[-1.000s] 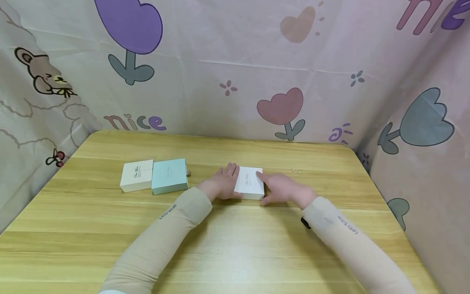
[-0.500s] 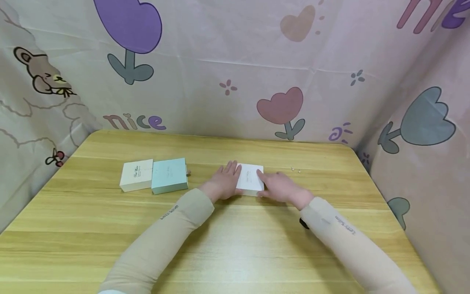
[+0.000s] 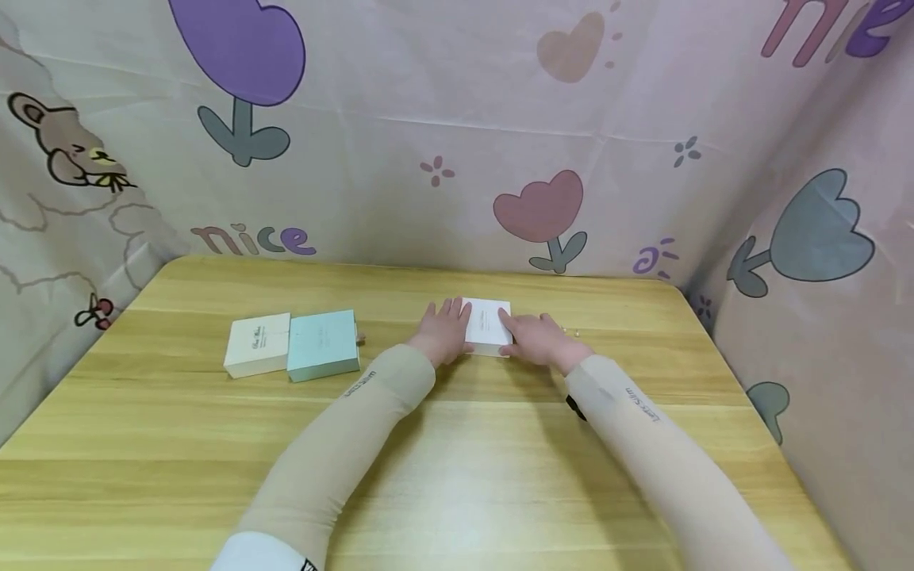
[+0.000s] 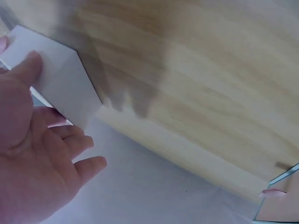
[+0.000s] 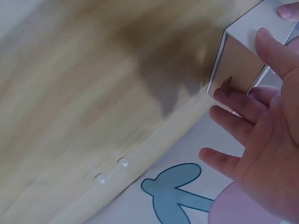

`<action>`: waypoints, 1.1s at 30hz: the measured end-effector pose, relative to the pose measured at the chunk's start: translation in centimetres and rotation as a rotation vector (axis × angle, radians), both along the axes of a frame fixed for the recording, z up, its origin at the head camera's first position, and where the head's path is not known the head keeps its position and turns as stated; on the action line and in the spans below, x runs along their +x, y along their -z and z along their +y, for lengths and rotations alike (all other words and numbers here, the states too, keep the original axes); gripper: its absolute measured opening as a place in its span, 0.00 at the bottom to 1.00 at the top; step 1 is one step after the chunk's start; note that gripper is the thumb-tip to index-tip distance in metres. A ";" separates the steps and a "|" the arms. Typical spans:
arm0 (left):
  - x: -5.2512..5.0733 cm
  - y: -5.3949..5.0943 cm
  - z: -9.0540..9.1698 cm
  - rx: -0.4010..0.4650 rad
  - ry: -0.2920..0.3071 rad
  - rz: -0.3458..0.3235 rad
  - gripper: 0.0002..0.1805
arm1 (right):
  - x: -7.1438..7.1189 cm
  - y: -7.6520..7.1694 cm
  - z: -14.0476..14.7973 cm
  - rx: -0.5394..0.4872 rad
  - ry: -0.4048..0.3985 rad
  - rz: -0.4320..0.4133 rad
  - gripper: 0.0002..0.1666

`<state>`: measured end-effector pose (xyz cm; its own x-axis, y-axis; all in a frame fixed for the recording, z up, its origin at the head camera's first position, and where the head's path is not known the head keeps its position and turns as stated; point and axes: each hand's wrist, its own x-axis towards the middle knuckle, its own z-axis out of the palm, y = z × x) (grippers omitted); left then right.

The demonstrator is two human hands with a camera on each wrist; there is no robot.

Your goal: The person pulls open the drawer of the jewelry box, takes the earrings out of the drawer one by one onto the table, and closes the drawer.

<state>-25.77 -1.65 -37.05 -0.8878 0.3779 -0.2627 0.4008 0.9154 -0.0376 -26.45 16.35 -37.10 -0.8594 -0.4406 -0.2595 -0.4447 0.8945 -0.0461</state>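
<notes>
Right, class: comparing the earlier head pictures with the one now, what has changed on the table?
The white drawer-style gift box has moved across the wooden table, farther from the person; the left hand and right hand have gone with it, both touching it throughout. The teal gift box, cream gift box and two small clear pieces stayed put.

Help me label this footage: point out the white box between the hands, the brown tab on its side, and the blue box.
White box (image 3: 488, 323): head view, on its top face.
Brown tab (image 5: 225, 88): right wrist view, on its middle.
Blue box (image 3: 323, 342): head view, on its top face.
</notes>
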 end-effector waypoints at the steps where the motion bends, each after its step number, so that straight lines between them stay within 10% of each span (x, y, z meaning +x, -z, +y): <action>1: -0.3 0.1 0.1 -0.005 -0.004 0.007 0.42 | -0.3 0.0 0.0 0.002 0.005 0.003 0.44; 17: -3.3 1.0 1.0 -0.027 -0.052 0.052 0.40 | -3.6 0.5 0.3 -0.002 0.094 -0.027 0.44; 33: -3.1 -0.1 0.3 0.063 -0.087 -0.040 0.51 | -3.2 -0.4 1.4 -0.097 0.135 0.025 0.53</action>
<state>-28.85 -1.31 -36.95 -0.9072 0.3168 -0.2767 0.3198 0.9468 0.0356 -29.63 17.73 -36.67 -0.9183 -0.3422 -0.1993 -0.3224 0.9383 -0.1253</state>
